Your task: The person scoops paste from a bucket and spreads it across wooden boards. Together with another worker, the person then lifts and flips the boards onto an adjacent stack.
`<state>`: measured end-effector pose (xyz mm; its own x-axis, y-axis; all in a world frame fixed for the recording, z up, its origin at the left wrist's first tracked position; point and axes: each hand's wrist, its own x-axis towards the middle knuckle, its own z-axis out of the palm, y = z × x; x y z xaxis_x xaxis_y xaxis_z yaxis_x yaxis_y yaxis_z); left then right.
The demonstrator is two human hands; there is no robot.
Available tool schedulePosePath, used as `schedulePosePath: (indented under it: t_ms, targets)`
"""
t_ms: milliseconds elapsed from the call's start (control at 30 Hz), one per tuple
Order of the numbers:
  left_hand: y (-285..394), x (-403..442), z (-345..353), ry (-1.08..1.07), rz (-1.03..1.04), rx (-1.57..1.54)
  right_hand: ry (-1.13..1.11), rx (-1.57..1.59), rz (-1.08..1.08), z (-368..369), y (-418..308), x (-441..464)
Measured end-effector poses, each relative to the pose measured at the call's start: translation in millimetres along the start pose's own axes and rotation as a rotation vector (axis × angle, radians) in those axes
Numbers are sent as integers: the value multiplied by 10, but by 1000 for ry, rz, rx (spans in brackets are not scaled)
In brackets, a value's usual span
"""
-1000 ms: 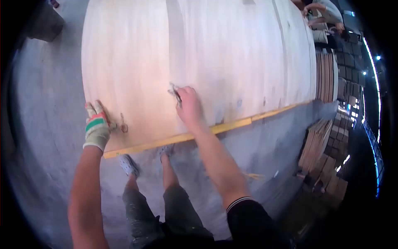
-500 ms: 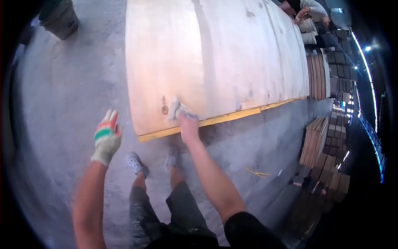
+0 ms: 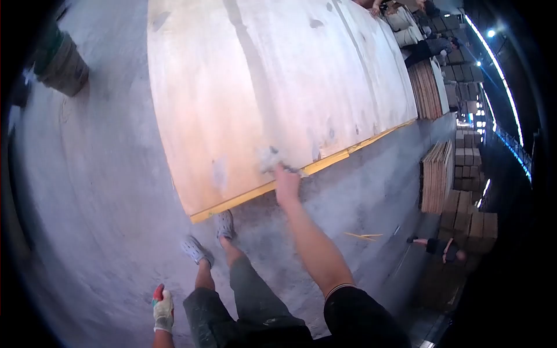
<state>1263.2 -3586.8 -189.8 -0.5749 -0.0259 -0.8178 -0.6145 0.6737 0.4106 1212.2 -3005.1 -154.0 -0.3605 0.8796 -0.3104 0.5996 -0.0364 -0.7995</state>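
Note:
A large pale wooden sheet (image 3: 203, 98) with a yellow front edge (image 3: 243, 197) lies before me. Near that edge, my right hand (image 3: 288, 184) is closed round a scraper-like tool (image 3: 275, 163), which is blurred against the sheet. A greyish smear (image 3: 218, 173) marks the wood left of the tool. My left hand (image 3: 163, 308), in a white glove with red and green bands, hangs low over the floor, away from the sheet. Its fingers look drawn together, and what they hold, if anything, is hidden.
A bucket (image 3: 67, 68) stands on the floor at upper left. Stacked boards (image 3: 425, 90) and another leaning stack (image 3: 437, 177) are at right. One person (image 3: 432, 49) is beyond the sheet, another (image 3: 445, 249) at far right. Yellow strips (image 3: 364, 236) lie on the floor.
My left hand has left the sheet's edge and dropped low beside my legs. My right hand has moved down to the front edge, still with the tool. A grey smear now covers the knot mark.

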Motion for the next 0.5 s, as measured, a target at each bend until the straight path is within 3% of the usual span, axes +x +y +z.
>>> schedulePosePath:
  t_ms: [33, 100, 167, 200, 267, 300, 367, 433, 500]
  targets:
    - [73, -13, -81, 75, -43, 31, 55, 422, 91, -19, 56, 282]
    - [-242, 118, -338, 172, -108, 4, 102, 859, 187, 64, 224, 958]
    - [-348, 70, -569, 207, -91, 13, 140, -346, -65, 188, 406, 1488]
    - [-351, 49, -646, 229, -76, 3, 136, -337, -44, 274, 305, 1653]
    - [-360, -49, -802, 187, -107, 60, 38, -516, -643, 360, 246, 1765]
    - [-363, -70, -852, 143, -124, 78, 35, -520, -615, 275, 432, 1736]
    - [-150, 41, -835, 160, -171, 165, -311, -388, -606, -69, 713, 1582]
    - [656, -23, -722, 165, -224, 134, -295, -426, -785, -291, 583, 1232]
    - [698, 231, -904, 172, -201, 39, -515, -526, -334, -303, 884, 949]
